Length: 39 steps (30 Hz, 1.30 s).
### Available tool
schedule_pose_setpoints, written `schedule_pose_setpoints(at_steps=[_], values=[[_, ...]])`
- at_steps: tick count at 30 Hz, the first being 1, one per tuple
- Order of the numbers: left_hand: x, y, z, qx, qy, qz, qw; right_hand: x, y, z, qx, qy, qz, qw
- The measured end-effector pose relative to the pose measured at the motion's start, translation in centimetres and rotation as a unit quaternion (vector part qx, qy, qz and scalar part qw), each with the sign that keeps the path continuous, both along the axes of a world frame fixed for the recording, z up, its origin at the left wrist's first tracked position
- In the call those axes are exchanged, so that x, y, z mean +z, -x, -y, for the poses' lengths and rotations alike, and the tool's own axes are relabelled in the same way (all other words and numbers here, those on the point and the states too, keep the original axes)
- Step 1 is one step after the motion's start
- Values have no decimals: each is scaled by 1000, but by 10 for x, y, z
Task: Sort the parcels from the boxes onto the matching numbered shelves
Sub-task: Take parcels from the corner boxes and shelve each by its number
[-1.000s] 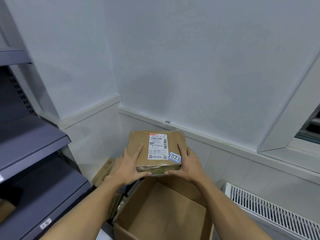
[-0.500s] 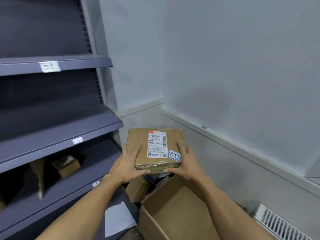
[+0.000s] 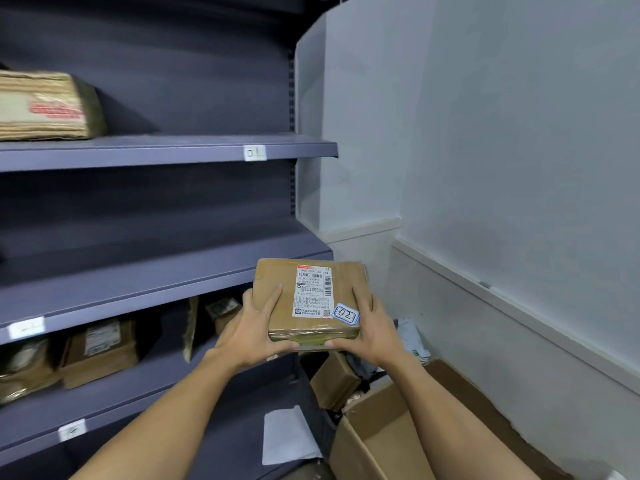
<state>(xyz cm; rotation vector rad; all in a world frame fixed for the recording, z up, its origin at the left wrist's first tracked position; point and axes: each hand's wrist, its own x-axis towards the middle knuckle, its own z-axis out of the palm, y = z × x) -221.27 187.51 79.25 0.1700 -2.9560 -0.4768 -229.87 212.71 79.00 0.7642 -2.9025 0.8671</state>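
Both hands grip one flat brown parcel (image 3: 277,277) between them at chest height: the left hand (image 3: 254,327) clasps its left side with the thumb laid across the top face, and the right hand (image 3: 372,330) clasps its right side in the same way, fingers curled under the near edge. The parcel is held clear of any surface, broad face up and tipped a little toward the person. A blue-edged sticker (image 3: 345,313) near the right thumb reads 02. It hangs just in front of the right end of the middle shelf (image 3: 138,282), whose bare board lies to the left of the hands and beyond them, at about the parcel's own height. The left hand is the nearer one to the shelving. The upper shelf (image 3: 156,155) carries a tag (image 3: 254,153) that seems to read 01. The middle shelf's own tag (image 3: 26,328) is too blurred to read, so taking it for 02 is a guess from the order. The parcel looks close to square, so no turning seems needed, only a push leftward and forward onto the board. An open cardboard box (image 3: 381,441) sits on the floor below the right arm.
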Motion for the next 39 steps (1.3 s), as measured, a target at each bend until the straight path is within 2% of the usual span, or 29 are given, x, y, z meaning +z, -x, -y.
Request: schedule_pose_setpoints(at_steps=[26, 39], values=[[21, -171, 125, 140, 20, -4, 990, 22, -108, 160, 131, -20, -52, 990], [22, -215, 157, 212, 8, -14, 977, 26, -122, 216, 191, -24, -39, 981]])
